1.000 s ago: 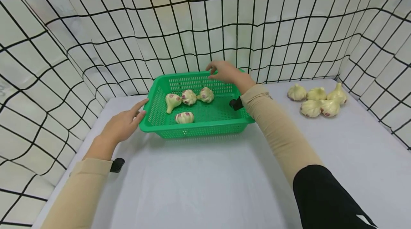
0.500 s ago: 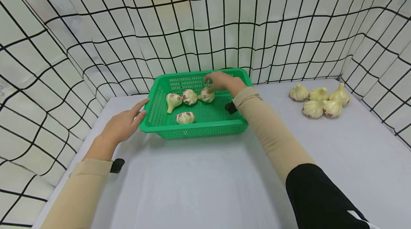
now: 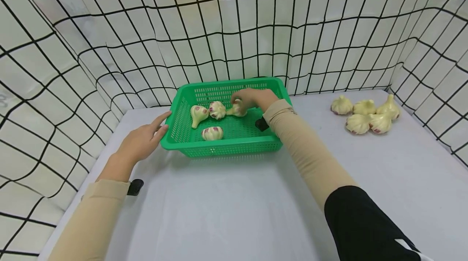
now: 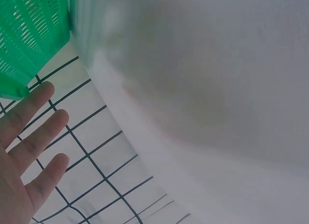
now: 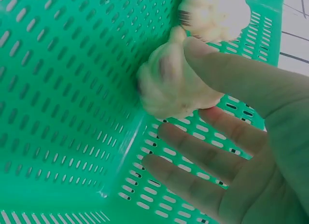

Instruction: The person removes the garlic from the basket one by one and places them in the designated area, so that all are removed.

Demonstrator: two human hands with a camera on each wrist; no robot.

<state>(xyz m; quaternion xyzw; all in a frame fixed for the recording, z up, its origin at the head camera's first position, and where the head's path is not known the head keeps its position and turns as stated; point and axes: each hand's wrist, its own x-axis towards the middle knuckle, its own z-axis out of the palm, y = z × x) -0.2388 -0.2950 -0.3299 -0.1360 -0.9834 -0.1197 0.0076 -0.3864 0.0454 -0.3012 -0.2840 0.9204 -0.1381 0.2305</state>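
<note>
A green plastic basket (image 3: 219, 147) holds several garlic bulbs. Inside it, my right hand (image 3: 250, 97) pinches the rightmost garlic bulb (image 3: 239, 108). In the right wrist view, the thumb lies over this garlic bulb (image 5: 169, 84) and the index fingertip meets its other side; the remaining fingers of the right hand (image 5: 231, 156) are spread. Another garlic bulb (image 3: 217, 110) is close beside it, with a long-necked garlic bulb (image 3: 199, 114) farther left and one garlic bulb (image 3: 212, 133) nearer the front. My left hand (image 3: 140, 141) rests its extended fingers at the basket's left rim.
Several paler garlic bulbs (image 3: 360, 116) lie grouped on the white tabletop (image 3: 226, 204) at the right. Black netting (image 3: 241, 29) over white sheeting rises behind the basket and along both sides. A dark wrist camera (image 3: 135, 187) sits at the left cuff.
My right hand has come down from over the basket's far rim into the basket and taken hold of the rightmost garlic bulb, which has shifted slightly. The left hand stays at the rim.
</note>
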